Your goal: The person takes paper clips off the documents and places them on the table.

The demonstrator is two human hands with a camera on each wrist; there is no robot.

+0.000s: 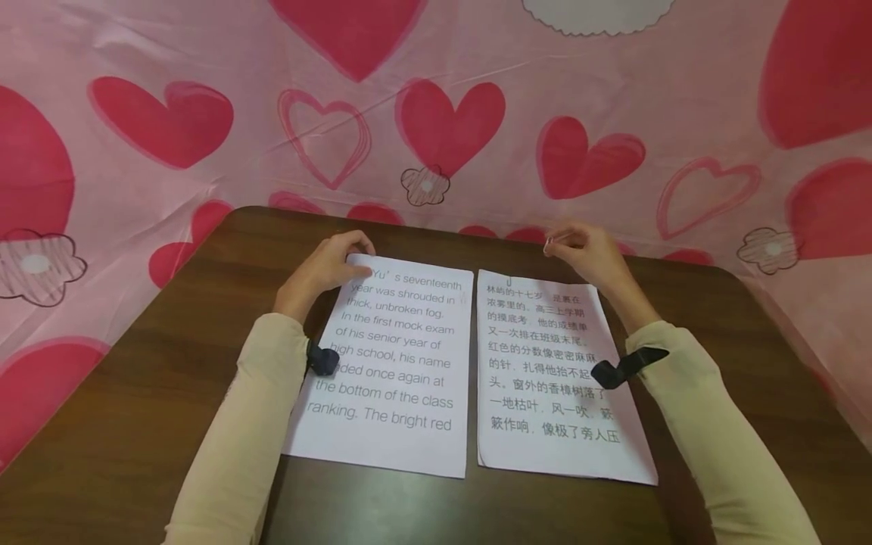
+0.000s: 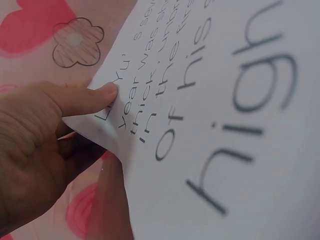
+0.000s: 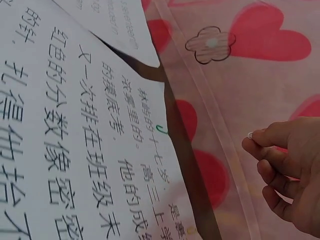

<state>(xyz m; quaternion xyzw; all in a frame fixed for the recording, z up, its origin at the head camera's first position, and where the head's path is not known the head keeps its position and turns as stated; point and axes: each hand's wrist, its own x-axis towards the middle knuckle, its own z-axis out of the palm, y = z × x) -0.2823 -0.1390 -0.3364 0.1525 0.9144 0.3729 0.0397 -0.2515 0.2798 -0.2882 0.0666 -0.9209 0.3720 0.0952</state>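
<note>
My left hand (image 1: 319, 271) pinches the top left corner of the English-text paper (image 1: 381, 446), thumb over the print and fingers beneath. In the left wrist view that corner bends up in the grip. Beyond the top right corner of the Chinese-text papers (image 1: 545, 458), my right hand (image 1: 591, 253) is raised. Between its thumb and forefinger it pinches a small white paper clip (image 3: 251, 135), of which only a rounded end shows. A green paper clip (image 3: 161, 130) sits on the top edge of the Chinese papers, and a bit of a yellow clip (image 3: 190, 230) shows farther along.
Both papers lie side by side on a dark brown wooden table (image 1: 354, 507), a narrow gap between them. A pink cloth with red hearts (image 1: 450, 125) hangs behind the table's far edge. Each wrist wears a black camera mount (image 1: 323, 359) over a cream sleeve.
</note>
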